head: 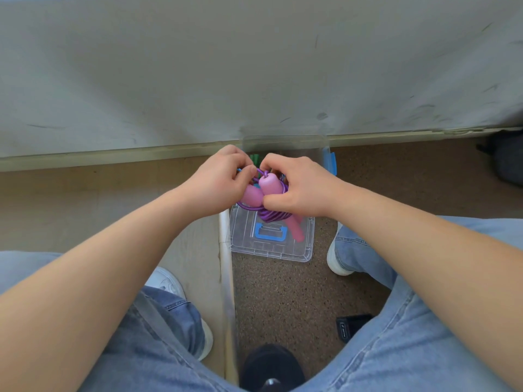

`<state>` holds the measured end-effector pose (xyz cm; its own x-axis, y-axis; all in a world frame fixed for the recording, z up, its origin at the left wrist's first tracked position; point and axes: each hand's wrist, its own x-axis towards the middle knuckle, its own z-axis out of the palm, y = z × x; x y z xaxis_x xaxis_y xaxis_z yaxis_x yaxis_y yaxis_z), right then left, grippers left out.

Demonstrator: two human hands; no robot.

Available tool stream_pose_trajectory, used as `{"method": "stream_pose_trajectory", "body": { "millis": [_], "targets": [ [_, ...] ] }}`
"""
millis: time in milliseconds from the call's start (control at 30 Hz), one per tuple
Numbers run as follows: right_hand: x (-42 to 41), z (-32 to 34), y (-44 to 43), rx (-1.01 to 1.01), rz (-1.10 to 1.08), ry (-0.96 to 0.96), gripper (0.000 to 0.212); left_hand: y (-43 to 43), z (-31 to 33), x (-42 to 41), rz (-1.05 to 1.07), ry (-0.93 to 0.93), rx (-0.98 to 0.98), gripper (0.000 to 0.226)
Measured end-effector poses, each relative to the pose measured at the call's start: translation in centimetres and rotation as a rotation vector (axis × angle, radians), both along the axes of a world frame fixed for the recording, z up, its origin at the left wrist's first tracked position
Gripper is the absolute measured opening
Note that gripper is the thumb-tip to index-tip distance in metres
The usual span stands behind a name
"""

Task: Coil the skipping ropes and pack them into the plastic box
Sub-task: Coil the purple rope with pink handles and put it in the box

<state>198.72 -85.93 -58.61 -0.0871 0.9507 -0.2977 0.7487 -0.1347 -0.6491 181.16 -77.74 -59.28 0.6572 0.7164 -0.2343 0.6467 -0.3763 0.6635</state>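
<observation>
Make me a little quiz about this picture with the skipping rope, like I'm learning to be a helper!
1. True or false: the purple rope lies flat on the floor.
2. Which colour is the carry handle on the clear lid? A red, B blue, C yellow.
3. Fill in: the rope's end handles are coloured ____.

Key
1. False: the left hand and the right hand hold it up above the lid.
2. B.
3. Pink.
</observation>
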Motion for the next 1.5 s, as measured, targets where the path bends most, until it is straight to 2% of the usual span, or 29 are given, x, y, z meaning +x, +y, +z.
{"method": "stream_pose_trajectory", "body": {
  "millis": [67,167,333,467,567,700,767,833,967,1033,1133,1267,1500],
  "targets": [
    [-0.1,-0.2,-0.1,0.026,0.053,-0.103,0.03,-0.8,0.0,0.3,0.003,-0.008,-0.07,0.019],
    [-0.5,-0.8,-0.2,0.044,0.089,-0.202,0.032,-2.0,0.3,0.5,0.044,-0.068,-0.276,0.025],
    [-0.8,-1.5,-0.4,0.015,0.001,-0.078,0.025,-1.6,0.1,0.3,0.114,-0.096,-0.479,0.024],
    [-1.0,-0.8,-0.2,-0.007,-0.034,-0.017,0.027,-1.1,0.2,0.5,0.052,-0.05,-0.46,0.024],
    [-1.2,-0.3,0.0,0.05,-0.023,-0.054,0.026,-0.1,0.5,0.0,0.008,-0.091,-0.571,0.045],
    [-1.3,-0.3,-0.3,0.11,0.104,-0.129,0.018,0.4,0.2,-0.7,-0.007,-0.108,-0.71,0.069],
    [-1.3,-0.6,-0.3,0.129,0.159,-0.218,0.023,-0.1,-0.1,-0.7,-0.015,-0.103,-0.734,0.061],
    [-1.4,-0.8,-0.2,0.178,0.184,-0.296,0.021,-0.6,-0.1,-0.5,0.003,-0.144,-0.752,0.038],
    [-1.5,-1.0,-0.3,0.238,0.165,-0.366,0.018,-0.8,0.3,-0.2,0.04,-0.18,-0.687,0.045],
    [-1.1,-1.1,-0.4,0.241,0.159,-0.397,0.025,-0.9,0.4,-0.1,0.038,-0.154,-0.576,0.045],
    [-0.7,-1.0,-0.4,0.231,0.135,-0.426,0.023,-0.9,0.0,0.1,0.094,-0.162,-0.431,0.05],
    [-0.9,-1.0,-0.5,0.167,0.062,-0.351,0.022,-0.6,-0.2,0.3,0.175,-0.154,-0.347,0.049],
    [-1.3,-1.6,-0.5,0.077,0.016,-0.405,0.029,-1.3,-0.4,0.6,0.238,-0.064,-0.173,0.046]
  ]
}}
